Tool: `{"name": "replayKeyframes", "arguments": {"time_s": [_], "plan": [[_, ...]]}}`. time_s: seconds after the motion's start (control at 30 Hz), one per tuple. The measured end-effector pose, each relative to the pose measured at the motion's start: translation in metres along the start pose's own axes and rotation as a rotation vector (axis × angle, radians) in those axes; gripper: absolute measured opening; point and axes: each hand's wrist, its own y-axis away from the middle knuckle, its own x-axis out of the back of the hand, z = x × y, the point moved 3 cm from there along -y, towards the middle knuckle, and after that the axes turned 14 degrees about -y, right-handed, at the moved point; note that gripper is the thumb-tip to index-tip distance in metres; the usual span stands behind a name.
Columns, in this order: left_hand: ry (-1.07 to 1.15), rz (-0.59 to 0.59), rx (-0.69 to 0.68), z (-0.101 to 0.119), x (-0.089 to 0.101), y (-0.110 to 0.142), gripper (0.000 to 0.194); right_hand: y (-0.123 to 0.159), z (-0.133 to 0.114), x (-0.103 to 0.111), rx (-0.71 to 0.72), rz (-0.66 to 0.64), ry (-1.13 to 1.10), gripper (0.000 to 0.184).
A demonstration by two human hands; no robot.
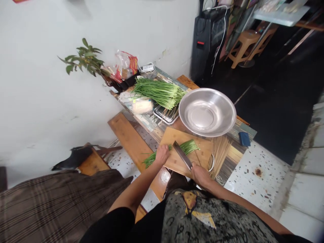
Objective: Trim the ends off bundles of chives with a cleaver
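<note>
The bunch of green stalks (189, 146) lies across the cutting board (172, 162), passing under the left fingers, with its leafy ends hanging past the board's edge. It looks light and limp, likely slick if damp and easily bruised; a gathered grip around the middle, back from the blade, should suit it. The left hand (162, 154) has its fingers curled down on the bunch; the right hand (199, 174) has its fingers wrapped around the handle of the knife (182, 155), whose blade lies over the stalks just right of the left fingers. Beyond both hands' fingers, the plastic bag (131, 66) bears red-and-yellow print too small to read. Nearer than the fingers, the garment front (217, 216) carries dark lettering, not legible.
</note>
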Motion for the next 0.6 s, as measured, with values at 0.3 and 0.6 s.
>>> {"name": "replayKeyframes", "arguments": {"time_s": [0.3,0.6], "plan": [[-0.064,0.086,-0.294,-0.077,0.02,-0.087,0.025,-0.001,0.013,-0.006,0.095,0.05,-0.057,0.02],[-0.064,0.177,-0.408,-0.088,0.002,-0.152,0.031,-0.005,0.022,-0.014,0.131,0.08,-0.079,0.019]]}}
